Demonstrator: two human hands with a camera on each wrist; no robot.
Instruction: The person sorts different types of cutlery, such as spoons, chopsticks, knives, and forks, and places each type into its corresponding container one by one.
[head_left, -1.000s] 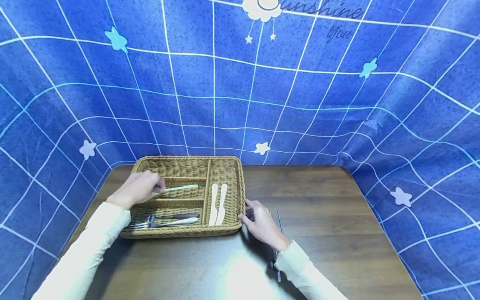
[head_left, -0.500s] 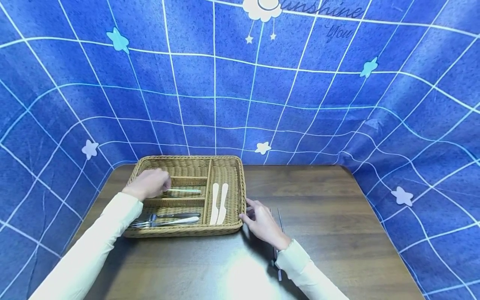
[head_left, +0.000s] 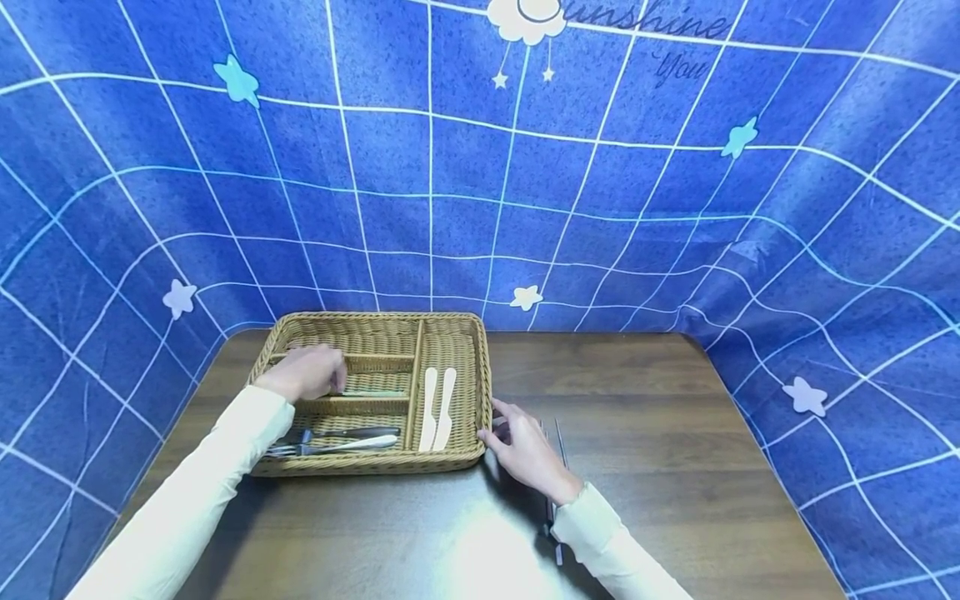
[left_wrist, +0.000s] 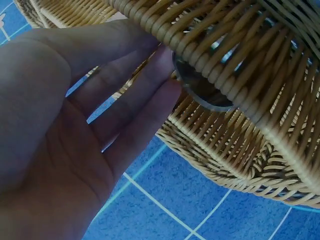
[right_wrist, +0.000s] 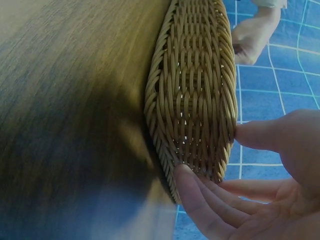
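My left hand [head_left: 306, 372] reaches into the middle compartment of the wicker cutlery tray [head_left: 483, 392]. It pinches a spoon [head_left: 378, 394] by the bowl; the pale green handle points right, low in the compartment. In the left wrist view the shiny spoon bowl [left_wrist: 212, 106] shows at my fingertips, partly behind the woven divider. My right hand [head_left: 525, 443] grips the tray's right end near the front corner. In the right wrist view its thumb is on the rim and the fingers lie against the woven wall [right_wrist: 192, 115].
Two white knives [head_left: 437, 408] lie in the tray's right compartment. Forks [head_left: 330, 443], one dark-handled and one white-handled, lie in the front compartment. More thin cutlery [head_left: 558, 442] lies on the wooden table [head_left: 637, 417] beside my right wrist. A blue curtain [head_left: 480, 208] hangs behind.
My left hand has moved right and lowered toward the front of the middle compartment, bringing the spoon down with it. The right hand has stayed at the tray's corner.
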